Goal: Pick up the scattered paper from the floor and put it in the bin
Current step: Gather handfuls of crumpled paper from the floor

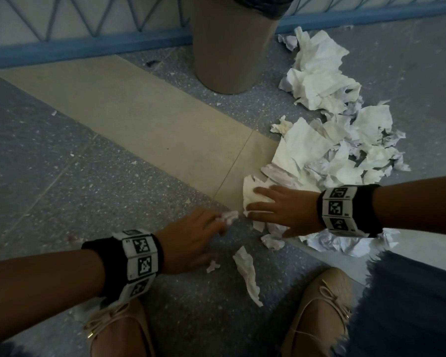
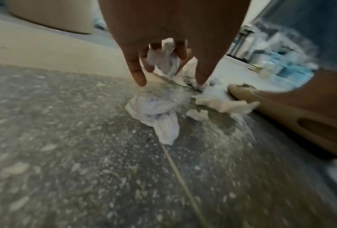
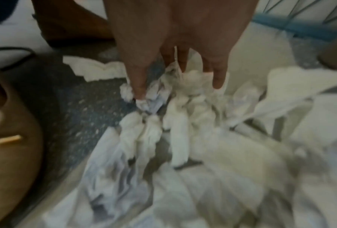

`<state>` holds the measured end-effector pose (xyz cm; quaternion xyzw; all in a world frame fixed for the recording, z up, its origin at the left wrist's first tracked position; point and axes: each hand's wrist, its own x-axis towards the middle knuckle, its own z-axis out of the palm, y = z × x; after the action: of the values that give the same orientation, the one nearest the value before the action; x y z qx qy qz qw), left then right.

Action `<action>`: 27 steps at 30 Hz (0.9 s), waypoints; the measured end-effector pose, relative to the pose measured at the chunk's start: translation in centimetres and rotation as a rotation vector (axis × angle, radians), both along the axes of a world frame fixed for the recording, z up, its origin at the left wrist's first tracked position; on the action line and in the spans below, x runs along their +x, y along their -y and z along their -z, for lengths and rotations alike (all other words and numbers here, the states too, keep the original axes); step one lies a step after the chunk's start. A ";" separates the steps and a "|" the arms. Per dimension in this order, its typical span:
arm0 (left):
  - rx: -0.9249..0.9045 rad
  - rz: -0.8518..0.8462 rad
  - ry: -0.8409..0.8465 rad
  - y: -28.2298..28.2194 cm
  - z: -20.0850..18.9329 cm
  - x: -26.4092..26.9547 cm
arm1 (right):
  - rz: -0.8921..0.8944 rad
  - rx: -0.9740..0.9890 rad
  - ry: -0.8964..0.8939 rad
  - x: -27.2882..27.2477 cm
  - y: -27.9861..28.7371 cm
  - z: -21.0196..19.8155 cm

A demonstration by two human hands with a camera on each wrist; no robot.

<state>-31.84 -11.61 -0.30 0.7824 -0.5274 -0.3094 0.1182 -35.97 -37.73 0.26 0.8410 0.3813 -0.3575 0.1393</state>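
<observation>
On the speckled floor (image 1: 62,155), near the person's shoes (image 1: 317,313), the left hand (image 1: 191,240) pinches a small crumpled scrap (image 1: 228,217) between its curled fingers. Just beside it, the right hand (image 1: 283,210) lies spread and flat on the near edge of the paper pile (image 1: 332,140). At the far side stands the bin (image 1: 232,45), left of the pile.

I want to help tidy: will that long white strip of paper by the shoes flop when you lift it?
Probably floppy: the long white crumpled paper strip lies twisted and creased on the speckled grey floor. It looks thin, so likely light. Unlikely to roll; it lies flat.
</observation>
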 end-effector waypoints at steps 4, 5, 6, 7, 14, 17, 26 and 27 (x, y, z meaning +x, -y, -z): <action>0.044 0.405 0.245 1.1 0.8 -1.4 | -0.049 0.147 0.142 0.0 0.4 1.9; 0.060 0.479 0.293 1.8 1.6 -1.8 | -0.067 0.198 0.218 0.3 0.4 2.3; 0.053 0.536 0.295 2.4 2.1 -2.1 | -0.064 0.246 0.256 0.7 0.3 2.7; 0.049 0.584 0.290 3.1 2.3 -2.4 | -0.043 0.290 0.269 0.9 0.2 3.1; 0.001 0.099 -0.112 5.3 2.2 -3.3 | 0.150 0.269 0.066 3.0 -2.0 1.6; 0.008 -0.151 -0.256 4.5 0.9 -0.8 | 0.197 0.429 0.108 3.1 -2.4 0.6; 0.180 -0.080 0.109 -4.4 0.7 1.1 | 0.142 0.173 -0.101 -2.4 -2.1 0.2; 0.175 -0.048 0.102 -4.7 1.2 0.8 | 0.093 0.132 -0.130 -2.7 -2.0 0.4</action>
<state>-31.05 -6.92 -1.47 0.8169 -0.4847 -0.3113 0.0300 -38.66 -35.72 -0.18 0.8403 0.3726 -0.3915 0.0420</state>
